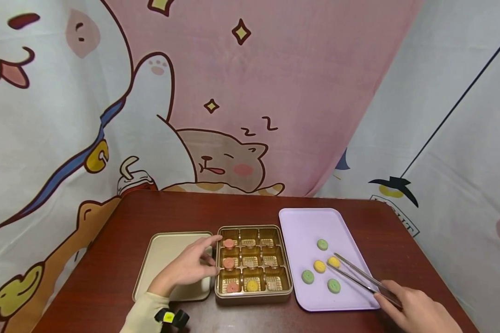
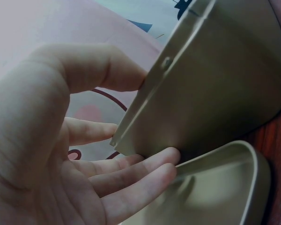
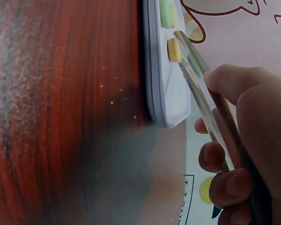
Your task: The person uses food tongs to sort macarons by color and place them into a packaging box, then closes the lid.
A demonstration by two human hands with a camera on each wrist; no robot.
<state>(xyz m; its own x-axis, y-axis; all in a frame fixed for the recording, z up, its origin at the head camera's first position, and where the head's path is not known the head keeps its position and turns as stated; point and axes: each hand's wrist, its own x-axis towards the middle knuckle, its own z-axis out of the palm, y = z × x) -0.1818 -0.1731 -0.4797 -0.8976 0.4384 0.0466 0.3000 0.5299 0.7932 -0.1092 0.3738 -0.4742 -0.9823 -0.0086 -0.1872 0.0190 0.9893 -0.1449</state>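
Note:
My right hand (image 1: 416, 305) grips metal tongs (image 1: 358, 275) over the lilac tray (image 1: 312, 226). The tongs' tips stand apart around a yellow round piece (image 1: 334, 262), also seen as a yellow piece (image 3: 174, 50) in the right wrist view. Another yellow piece (image 1: 319, 266) and several green pieces, one a green piece (image 1: 334, 286), lie about it. My left hand (image 1: 189, 263) touches the left side of a gold compartment box (image 1: 254, 300), fingers loosely bent along its wall. Pink pieces fill spots in the left column, such as the pink piece (image 1: 229, 263); a yellow piece (image 1: 252, 285) sits front middle.
Left of the box lies a flat gold lid (image 1: 162, 249), partly under my left hand and forearm. All stand on a dark red-brown wooden table (image 1: 250, 208). Behind it hangs a printed cartoon cloth (image 1: 296, 92). My left wrist bears a black strap device (image 1: 172, 318).

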